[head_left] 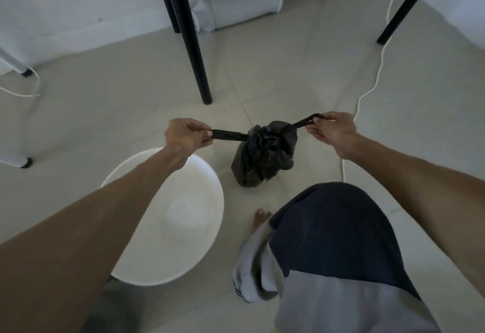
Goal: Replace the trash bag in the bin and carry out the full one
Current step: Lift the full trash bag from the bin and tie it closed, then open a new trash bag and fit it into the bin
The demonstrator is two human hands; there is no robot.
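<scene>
A small, full black trash bag (263, 155) stands on the tiled floor in front of me, its mouth gathered tight. Two black handle strips run out from its top to either side. My left hand (186, 135) is closed on the left strip, my right hand (332, 130) pinches the right strip, and both strips are pulled taut. The white round bin (210, 172) stands on the floor at the lower left of the bag, partly hidden by my left forearm. Its inside looks bare and white, with no liner visible.
Black table legs (194, 51) stand just beyond the bag, with another (404, 7) at the far right. A white cable (378, 70) snakes across the floor on the right. A white cylinder (241, 4) lies by the wall. My bare foot (258, 218) and knee are below the bag.
</scene>
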